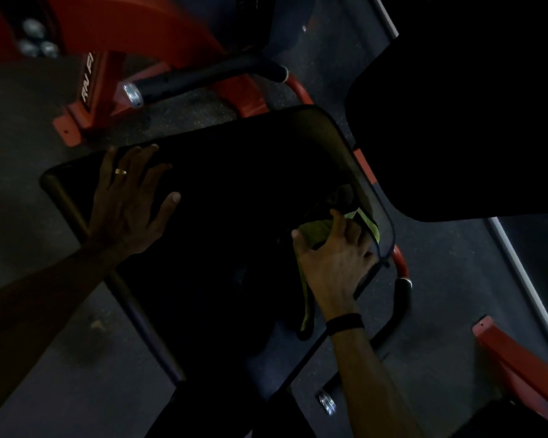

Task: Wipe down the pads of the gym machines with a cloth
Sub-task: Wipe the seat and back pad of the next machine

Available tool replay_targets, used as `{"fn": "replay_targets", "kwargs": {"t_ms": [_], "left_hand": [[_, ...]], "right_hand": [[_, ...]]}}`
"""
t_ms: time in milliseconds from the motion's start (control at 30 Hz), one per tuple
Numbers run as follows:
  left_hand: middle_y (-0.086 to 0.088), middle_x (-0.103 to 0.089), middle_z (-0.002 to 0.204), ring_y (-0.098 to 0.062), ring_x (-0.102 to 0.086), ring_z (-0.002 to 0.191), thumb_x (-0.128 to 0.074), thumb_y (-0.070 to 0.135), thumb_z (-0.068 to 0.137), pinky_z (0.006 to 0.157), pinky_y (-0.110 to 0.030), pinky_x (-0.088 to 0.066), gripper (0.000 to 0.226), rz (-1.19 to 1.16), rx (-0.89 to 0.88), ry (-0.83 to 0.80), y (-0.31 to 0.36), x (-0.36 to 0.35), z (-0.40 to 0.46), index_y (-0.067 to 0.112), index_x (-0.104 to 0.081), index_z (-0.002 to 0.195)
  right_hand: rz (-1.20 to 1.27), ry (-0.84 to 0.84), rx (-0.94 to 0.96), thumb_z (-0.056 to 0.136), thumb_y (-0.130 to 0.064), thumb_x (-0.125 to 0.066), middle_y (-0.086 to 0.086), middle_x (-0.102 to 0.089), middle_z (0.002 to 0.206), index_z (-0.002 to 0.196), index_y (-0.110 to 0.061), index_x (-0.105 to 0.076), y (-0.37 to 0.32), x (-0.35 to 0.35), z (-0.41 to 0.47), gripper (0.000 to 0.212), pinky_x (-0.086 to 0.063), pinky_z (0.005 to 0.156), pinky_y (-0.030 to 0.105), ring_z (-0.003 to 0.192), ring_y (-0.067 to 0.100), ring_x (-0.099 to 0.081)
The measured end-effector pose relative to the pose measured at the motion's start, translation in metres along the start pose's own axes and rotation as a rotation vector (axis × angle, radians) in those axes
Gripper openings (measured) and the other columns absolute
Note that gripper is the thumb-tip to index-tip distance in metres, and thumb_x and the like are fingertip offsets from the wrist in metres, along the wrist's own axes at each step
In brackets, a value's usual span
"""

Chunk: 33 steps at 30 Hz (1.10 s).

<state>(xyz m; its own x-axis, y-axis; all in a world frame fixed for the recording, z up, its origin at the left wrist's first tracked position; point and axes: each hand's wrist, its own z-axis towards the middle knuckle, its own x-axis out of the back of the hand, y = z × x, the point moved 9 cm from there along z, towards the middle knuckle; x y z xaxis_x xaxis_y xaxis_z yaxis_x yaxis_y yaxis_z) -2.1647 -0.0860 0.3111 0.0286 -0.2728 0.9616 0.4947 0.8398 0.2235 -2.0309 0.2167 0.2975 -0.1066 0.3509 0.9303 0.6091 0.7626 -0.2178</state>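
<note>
The right hand [332, 254] grips the yellow-green cloth [318, 230] bunched at the seat pad's [234, 172] right edge; the left hand [130, 200] rests flat and spread near its left corner. The cloth's tail dangles over the edge and may snag the red frame [399, 260], and a bunched cloth could miss strips of the dim pad.

Black seat pad [228, 191], broad, rounded corners, lying flat, yellow-green cloth [317, 230] with dark edging, bunched near its right edge
</note>
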Motion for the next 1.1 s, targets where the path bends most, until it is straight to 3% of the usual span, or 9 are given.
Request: {"fn": "replay_targets", "kwargs": {"t_ms": [167, 300, 400, 533, 633, 700, 867, 1000, 1100], "left_hand": [[-0.022, -0.047, 0.146, -0.043, -0.045, 0.135, -0.046, 0.038, 0.101, 0.12, -0.058, -0.019, 0.048, 0.011, -0.013, 0.018, 0.001, 0.002, -0.001, 0.0, -0.058, 0.127], [-0.023, -0.048, 0.145, -0.043, -0.045, 0.134, -0.046, 0.038, 0.101, 0.12, -0.057, -0.018, 0.049, 0.018, -0.017, 0.025, 0.002, 0.003, -0.001, -0.001, -0.058, 0.127], [-0.023, -0.048, 0.144, -0.044, -0.046, 0.134, -0.046, 0.038, 0.101, 0.121, -0.055, -0.016, 0.049, 0.017, -0.022, 0.026, 0.003, 0.003, -0.001, -0.001, -0.059, 0.126], [-0.024, -0.048, 0.145, -0.043, -0.045, 0.134, -0.044, 0.04, 0.101, 0.12, -0.059, -0.019, 0.05, 0.025, -0.021, 0.013, 0.002, 0.001, -0.001, -0.001, -0.059, 0.126], [-0.023, -0.047, 0.146, -0.043, -0.045, 0.136, -0.044, 0.04, 0.101, 0.118, -0.06, -0.02, 0.05, 0.023, -0.034, 0.001, 0.002, -0.001, -0.001, 0.0, -0.059, 0.127], [-0.023, -0.047, 0.147, -0.043, -0.044, 0.136, -0.045, 0.039, 0.101, 0.118, -0.061, -0.021, 0.05, 0.019, -0.04, 0.0, 0.004, 0.0, -0.001, 0.0, -0.059, 0.127], [-0.022, -0.046, 0.148, -0.043, -0.044, 0.136, -0.046, 0.039, 0.1, 0.119, -0.061, -0.02, 0.049, 0.037, -0.07, -0.025, 0.006, -0.003, -0.001, 0.001, -0.06, 0.127], [-0.021, -0.044, 0.15, -0.042, -0.044, 0.137, -0.04, 0.042, 0.1, 0.12, -0.06, -0.017, 0.053, 0.032, -0.113, -0.092, 0.009, -0.01, 0.0, 0.002, -0.06, 0.129], [-0.021, -0.045, 0.15, -0.041, -0.044, 0.138, -0.041, 0.042, 0.101, 0.119, -0.061, -0.02, 0.053, 0.042, -0.162, -0.102, 0.013, -0.011, -0.001, 0.004, -0.06, 0.132]], "right_hand": [[0.113, -0.127, 0.004, 0.091, -0.032, -0.066, 0.02, -0.035, 0.148, 0.152, -0.027, -0.038, -0.003, -0.002, 0.003, 0.067, -0.046, 0.09, 0.054, 0.126, 0.043, -0.04], [0.034, -0.173, 0.027, 0.095, -0.053, -0.056, 0.021, -0.033, 0.147, 0.141, -0.023, -0.05, -0.013, 0.001, 0.006, 0.055, -0.046, 0.091, 0.05, 0.124, 0.045, -0.042], [0.066, -0.172, -0.049, 0.088, -0.058, -0.064, 0.021, -0.044, 0.132, 0.131, -0.01, -0.047, -0.008, 0.002, 0.01, 0.067, -0.049, 0.086, 0.047, 0.117, 0.042, -0.048], [0.274, -0.18, -0.122, 0.077, -0.03, -0.069, 0.017, -0.062, 0.096, 0.096, -0.008, -0.054, 0.003, -0.002, 0.016, 0.032, -0.052, 0.064, 0.03, 0.087, 0.034, -0.063], [0.323, -0.189, -0.139, 0.077, -0.003, -0.068, 0.01, -0.063, 0.085, 0.095, -0.003, -0.057, 0.011, 0.006, 0.021, 0.021, -0.038, 0.049, 0.014, 0.066, 0.019, -0.058], [0.343, -0.19, -0.145, 0.078, 0.001, -0.067, 0.008, -0.062, 0.089, 0.105, -0.003, -0.058, 0.016, 0.01, 0.025, 0.029, -0.042, 0.055, 0.012, 0.071, 0.018, -0.06], [0.335, -0.294, -0.181, 0.083, -0.009, -0.075, 0.02, -0.052, 0.131, 0.139, -0.005, -0.037, 0.036, 0.004, 0.022, 0.067, -0.051, 0.095, 0.049, 0.12, 0.037, -0.055], [0.444, -0.322, -0.233, 0.08, 0.005, -0.069, 0.007, -0.051, 0.115, 0.136, -0.005, -0.038, 0.044, 0.002, 0.023, 0.064, -0.051, 0.097, 0.046, 0.118, 0.033, -0.056], [0.605, -0.329, -0.277, 0.08, 0.009, -0.069, -0.012, -0.047, 0.097, 0.133, -0.011, -0.041, 0.043, 0.0, 0.025, 0.064, -0.053, 0.082, 0.03, 0.102, 0.018, -0.058]]}}
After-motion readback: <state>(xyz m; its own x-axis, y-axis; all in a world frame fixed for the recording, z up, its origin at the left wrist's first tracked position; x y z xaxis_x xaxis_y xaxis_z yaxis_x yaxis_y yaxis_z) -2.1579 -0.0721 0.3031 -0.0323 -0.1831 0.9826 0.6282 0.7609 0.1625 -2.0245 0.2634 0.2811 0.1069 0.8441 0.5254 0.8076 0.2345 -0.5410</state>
